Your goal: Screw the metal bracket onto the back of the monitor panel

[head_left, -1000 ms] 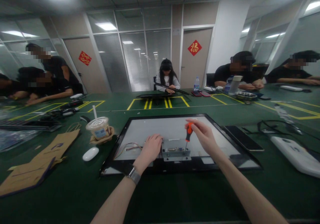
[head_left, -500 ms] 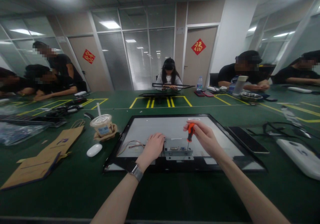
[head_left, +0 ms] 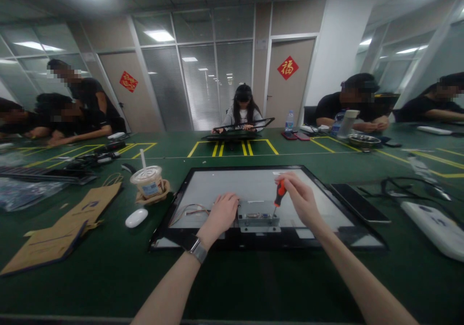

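Right at the middle of the head view, a large flat panel (head_left: 224, 182) with a black border lies on the green table (head_left: 232, 286); a metal bracket (head_left: 258, 222) with small connectors sits near its closer edge. The right hand (head_left: 300, 198) is closed around the orange and black handle of a screwdriver (head_left: 279, 194); the tool tilts slightly, its tip down at the bracket's right end, though whether it sits in a screw is too small to tell. The left hand (head_left: 224, 214) lies palm down at the bracket's left end, fingers close together; I cannot tell whether they grip it. A watch (head_left: 197, 250) is on the left wrist, and thin wires (head_left: 192, 209) lie on the panel beside that hand.

Left of the panel are a lidded cup (head_left: 147, 180) with a straw, a small white rounded object (head_left: 137, 218) and a brown paper bag (head_left: 68, 223); to its right are a black phone (head_left: 358, 202), dark cables (head_left: 402, 189) and a white device (head_left: 435, 228). Across the table, a person (head_left: 242, 112) holds a thin black frame (head_left: 266, 123); more people sit at both sides.
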The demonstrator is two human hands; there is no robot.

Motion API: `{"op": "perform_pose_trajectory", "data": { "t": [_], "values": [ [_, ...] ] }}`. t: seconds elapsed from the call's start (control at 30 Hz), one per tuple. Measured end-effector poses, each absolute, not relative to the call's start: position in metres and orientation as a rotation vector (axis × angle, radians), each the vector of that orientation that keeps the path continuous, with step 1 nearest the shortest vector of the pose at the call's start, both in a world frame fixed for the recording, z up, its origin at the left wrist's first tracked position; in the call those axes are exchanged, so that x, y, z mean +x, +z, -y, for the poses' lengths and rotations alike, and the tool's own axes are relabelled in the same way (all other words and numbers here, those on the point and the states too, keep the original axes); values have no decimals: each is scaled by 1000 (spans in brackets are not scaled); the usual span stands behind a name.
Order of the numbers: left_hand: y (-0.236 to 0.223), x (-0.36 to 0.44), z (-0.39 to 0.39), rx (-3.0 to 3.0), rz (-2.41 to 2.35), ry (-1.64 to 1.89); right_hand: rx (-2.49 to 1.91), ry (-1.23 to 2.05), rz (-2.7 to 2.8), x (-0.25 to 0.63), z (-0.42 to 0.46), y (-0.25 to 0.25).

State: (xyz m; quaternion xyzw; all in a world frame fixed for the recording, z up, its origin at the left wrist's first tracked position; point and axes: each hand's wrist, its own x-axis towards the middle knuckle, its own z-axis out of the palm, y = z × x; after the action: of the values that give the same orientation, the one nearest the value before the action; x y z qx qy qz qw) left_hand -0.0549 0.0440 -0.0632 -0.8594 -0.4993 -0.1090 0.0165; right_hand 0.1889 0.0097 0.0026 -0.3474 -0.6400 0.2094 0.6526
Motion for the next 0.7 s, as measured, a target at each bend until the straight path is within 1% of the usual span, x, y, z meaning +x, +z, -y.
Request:
{"op": "perform_pose_trajectory", "data": {
  "t": [0.07,0.2,0.27,0.47,0.6,0.7],
  "values": [
    [-64,-55,-44,-2676,1540,-334,-785,524,1449,191,-12,-1],
    [-65,-56,-45,-2671,1525,-332,-728,792,1384,193,-16,-7],
    [-65,-56,-45,-2664,1527,-341,-702,839,1347,191,-16,-7],
    [-64,-54,-44,-2650,1605,-407,-692,740,1378,186,-12,-3],
    [-66,-54,-44,-2654,1592,-376,-709,814,1398,188,-12,-4],
    [-67,-55,-44,-2653,1564,-344,-688,804,1398,190,-14,-6]
  ]
}}
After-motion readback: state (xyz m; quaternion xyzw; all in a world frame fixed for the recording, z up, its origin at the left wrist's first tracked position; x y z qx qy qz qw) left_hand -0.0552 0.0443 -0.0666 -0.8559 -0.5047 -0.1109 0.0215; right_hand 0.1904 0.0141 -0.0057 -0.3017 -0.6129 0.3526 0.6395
